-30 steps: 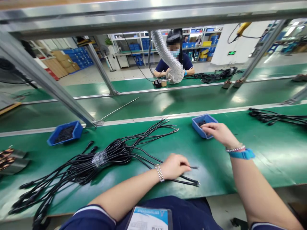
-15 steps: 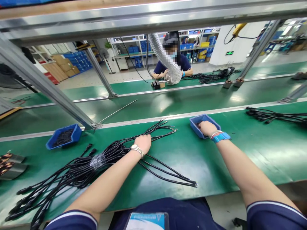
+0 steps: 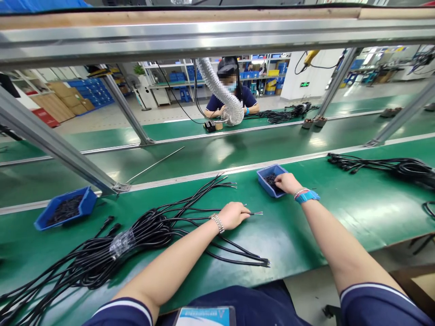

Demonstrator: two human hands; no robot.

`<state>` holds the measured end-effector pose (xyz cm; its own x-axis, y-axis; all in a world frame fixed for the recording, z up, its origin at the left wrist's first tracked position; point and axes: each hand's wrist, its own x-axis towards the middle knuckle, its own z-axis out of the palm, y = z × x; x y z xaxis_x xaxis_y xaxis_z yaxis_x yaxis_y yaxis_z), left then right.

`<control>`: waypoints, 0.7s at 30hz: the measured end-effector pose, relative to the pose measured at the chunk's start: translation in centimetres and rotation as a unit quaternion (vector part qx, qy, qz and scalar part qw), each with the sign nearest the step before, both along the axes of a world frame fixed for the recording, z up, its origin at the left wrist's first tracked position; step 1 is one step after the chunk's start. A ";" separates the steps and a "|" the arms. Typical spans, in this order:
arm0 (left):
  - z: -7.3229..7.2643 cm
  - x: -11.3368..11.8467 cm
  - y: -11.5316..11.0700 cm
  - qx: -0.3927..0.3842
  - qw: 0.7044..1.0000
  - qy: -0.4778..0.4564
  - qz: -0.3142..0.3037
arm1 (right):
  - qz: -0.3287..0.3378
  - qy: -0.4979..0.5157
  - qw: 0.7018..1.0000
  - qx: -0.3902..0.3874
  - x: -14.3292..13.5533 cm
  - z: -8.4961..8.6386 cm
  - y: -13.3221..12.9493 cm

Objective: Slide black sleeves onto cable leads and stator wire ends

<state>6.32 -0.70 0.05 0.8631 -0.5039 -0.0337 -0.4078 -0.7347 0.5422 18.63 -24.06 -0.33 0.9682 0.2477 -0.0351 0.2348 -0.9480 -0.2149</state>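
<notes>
My left hand is closed on a black cable, whose bare wire end sticks out past the fingertips. This cable runs back to a bundle of black cables, wrapped in clear film, on the green bench. Several other cable ends fan out behind and in front of the hand. My right hand reaches over the edge of a small blue bin of small black parts. Its thumb and fingers are pinched together at the parts; what is between them is too small to make out.
A second blue bin of black parts stands at the left by a metal post. More black cables lie at the right. A metal beam crosses overhead. Across the benches sits a co-worker behind a flexible duct.
My left hand has moved right, away from the bundle, with a cable end now showing past its fingers. My right hand has drawn back slightly toward the bin's right edge. The view has shifted right.
</notes>
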 end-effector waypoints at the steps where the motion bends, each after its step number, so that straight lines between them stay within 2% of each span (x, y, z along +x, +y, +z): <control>1: 0.2 -0.2 -0.2 -0.016 1.000 -0.002 -0.003 | -0.004 -0.004 1.000 0.022 -0.1 0.2 -0.3; 3: 0.7 -0.4 -0.3 -0.045 0.999 -0.009 0.003 | -0.011 -0.010 0.998 0.069 -0.5 0.6 -0.7; 5: 1.4 -0.5 0.0 -0.104 0.994 0.004 0.039 | -0.014 -0.015 0.994 0.108 -1.2 1.3 -0.6; 7: 2.2 -0.6 0.4 -0.200 0.973 0.055 0.096 | -0.010 -0.014 0.985 0.173 -2.4 2.0 0.2; 8: 2.6 -0.6 0.6 -0.255 0.955 0.086 0.125 | -0.006 -0.006 0.973 0.232 -3.2 2.5 0.9; 9: 3.0 -0.7 0.8 -0.305 0.934 0.115 0.148 | 0.000 0.006 0.952 0.305 -4.1 2.9 1.7; 11: 3.7 -0.9 1.0 -0.373 0.900 0.146 0.173 | 0.015 0.033 0.883 0.467 -6.1 3.7 3.6; 13: 4.1 -1.2 1.0 -0.405 0.882 0.155 0.188 | 0.033 0.051 0.817 0.574 -8.0 4.3 5.5; 17: 4.5 -1.8 1.1 -0.407 0.882 0.136 0.196 | 0.036 0.067 0.736 0.673 -10.7 4.8 8.0; 21: 4.5 -2.1 1.3 -0.393 0.895 0.093 0.191 | 0.024 0.089 0.667 0.740 -11.7 4.9 8.7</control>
